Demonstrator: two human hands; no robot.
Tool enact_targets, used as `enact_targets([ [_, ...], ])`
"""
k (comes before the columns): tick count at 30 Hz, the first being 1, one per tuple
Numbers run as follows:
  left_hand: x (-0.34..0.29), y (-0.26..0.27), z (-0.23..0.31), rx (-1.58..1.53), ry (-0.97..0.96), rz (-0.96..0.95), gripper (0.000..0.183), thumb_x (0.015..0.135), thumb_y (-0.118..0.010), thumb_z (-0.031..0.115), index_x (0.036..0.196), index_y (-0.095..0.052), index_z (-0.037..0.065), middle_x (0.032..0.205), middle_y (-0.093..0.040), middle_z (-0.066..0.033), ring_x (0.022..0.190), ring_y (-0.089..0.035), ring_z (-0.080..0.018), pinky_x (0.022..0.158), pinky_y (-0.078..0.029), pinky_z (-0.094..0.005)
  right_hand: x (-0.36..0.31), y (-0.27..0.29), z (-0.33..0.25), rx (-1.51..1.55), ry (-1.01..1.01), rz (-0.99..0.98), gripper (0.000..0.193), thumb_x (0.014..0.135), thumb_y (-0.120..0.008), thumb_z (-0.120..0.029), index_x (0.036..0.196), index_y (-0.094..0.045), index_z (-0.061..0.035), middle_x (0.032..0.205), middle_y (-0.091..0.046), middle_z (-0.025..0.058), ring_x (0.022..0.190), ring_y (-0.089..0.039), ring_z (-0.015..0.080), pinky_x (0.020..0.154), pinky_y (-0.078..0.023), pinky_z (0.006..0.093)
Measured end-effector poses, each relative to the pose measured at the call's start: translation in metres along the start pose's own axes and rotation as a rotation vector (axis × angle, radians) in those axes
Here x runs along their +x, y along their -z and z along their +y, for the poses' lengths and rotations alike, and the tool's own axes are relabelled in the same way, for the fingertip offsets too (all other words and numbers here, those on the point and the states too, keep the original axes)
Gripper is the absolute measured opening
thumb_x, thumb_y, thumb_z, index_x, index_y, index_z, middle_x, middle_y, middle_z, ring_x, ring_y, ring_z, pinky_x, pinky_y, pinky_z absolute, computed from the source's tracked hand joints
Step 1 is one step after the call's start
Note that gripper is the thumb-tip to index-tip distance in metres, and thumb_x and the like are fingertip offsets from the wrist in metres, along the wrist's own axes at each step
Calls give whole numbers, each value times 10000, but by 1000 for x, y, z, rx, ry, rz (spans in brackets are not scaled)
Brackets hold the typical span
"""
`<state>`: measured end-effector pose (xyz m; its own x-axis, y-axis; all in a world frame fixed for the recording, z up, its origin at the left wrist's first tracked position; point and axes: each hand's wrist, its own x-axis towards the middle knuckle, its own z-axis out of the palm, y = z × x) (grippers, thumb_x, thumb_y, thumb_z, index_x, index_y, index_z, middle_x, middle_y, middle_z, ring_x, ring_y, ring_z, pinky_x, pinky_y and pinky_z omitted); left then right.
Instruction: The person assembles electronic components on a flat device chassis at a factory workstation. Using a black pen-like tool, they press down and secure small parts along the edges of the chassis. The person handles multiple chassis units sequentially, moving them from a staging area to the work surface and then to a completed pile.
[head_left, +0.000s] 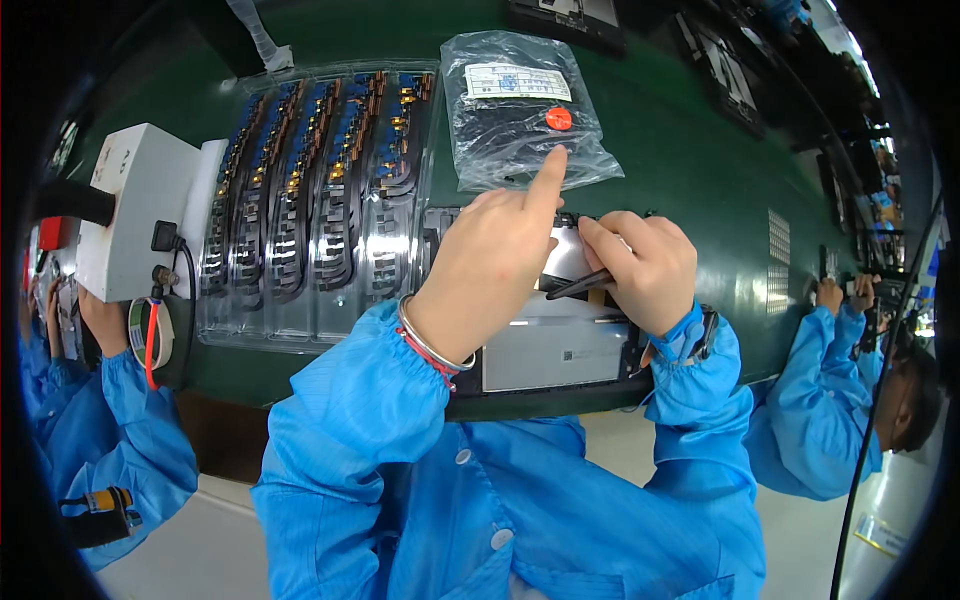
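Note:
An open electronic device (637,352) with a dark frame lies in front of me at the table's near edge, a flat silver battery-like panel (553,355) in its near part. Over its left side is my left hand (490,260), index finger stretched out toward the far side and the other fingers bent; their tips are partly hidden. My right hand (645,265) is closed at the device's far right, holding a slim black pointed tool (578,286) that slants down to the left. Thumb and index finger of this hand meet near the device's far edge; what lies between their tips is too small to make out.
A clear plastic tray (270,328) of flex-cable parts stands left, beside a white box (140,210) with cables. Beyond my hands lies a clear plastic bag (525,150) with an orange sticker. Co-workers in blue sit at left (130,430) and right (815,430).

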<state>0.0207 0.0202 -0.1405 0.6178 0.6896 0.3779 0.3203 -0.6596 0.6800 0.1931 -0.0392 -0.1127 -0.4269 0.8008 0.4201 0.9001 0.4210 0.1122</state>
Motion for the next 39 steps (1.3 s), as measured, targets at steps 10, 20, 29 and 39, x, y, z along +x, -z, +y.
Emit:
enact_targets([
  [10,0,-1,2,62,-16,-4,646,694,-631,-28,1272,-344,-27,1003,-608,-115,887,-569,-309,772,-444,-378,2,2,-10,-83,-6,-50,277,627,-597,-95,898,-624,-50,785,-558,6,595,-544,134,570,-418,262],
  [20,2,-1,5,161,-180,-42,596,729,-600,22,1278,-369,-4,1037,-605,-72,970,-568,-234,899,-405,-395,5,13,-16,44,-170,-162,205,646,-633,-79,850,-625,-60,796,-568,38,595,-575,196,559,-457,294],
  [29,-4,0,20,509,-234,-71,540,736,-636,138,1232,-454,27,1060,-593,-66,1058,-532,-177,973,-303,-498,-5,24,79,446,-895,-274,261,766,-633,-250,821,-632,4,644,-607,83,616,-582,170,580,-433,260],
  [39,-7,1,20,446,-188,-100,442,755,-611,138,1178,-502,74,1110,-576,-39,1090,-510,-190,994,-258,-532,-25,27,69,800,-839,-107,248,733,-642,-116,948,-634,7,682,-614,16,590,-473,38,543,-373,202],
])
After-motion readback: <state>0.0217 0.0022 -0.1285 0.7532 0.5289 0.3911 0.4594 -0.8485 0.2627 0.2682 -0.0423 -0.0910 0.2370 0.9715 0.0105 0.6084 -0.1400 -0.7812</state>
